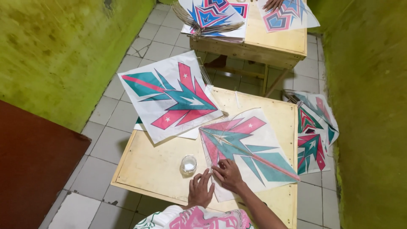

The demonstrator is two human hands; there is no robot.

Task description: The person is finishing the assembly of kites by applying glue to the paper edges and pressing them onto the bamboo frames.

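Both hands, the left hand point(200, 191) and right hand point(229, 174), press flat with fingers spread, gripping nothing, pinning the kite point(246, 148) at the tabletop's point(152, 165) near edge.

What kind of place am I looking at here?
Probably a small home kite-making workshop: printed paper kites lie on a low wooden table, a bundle of thin sticks sits on a second table, and both hands press a kite flat.

packages: we see none | labels: we see none | signs: we see none | screens: we see none | printed patterns: only teal and pink shapes on white paper sheets, no packaging
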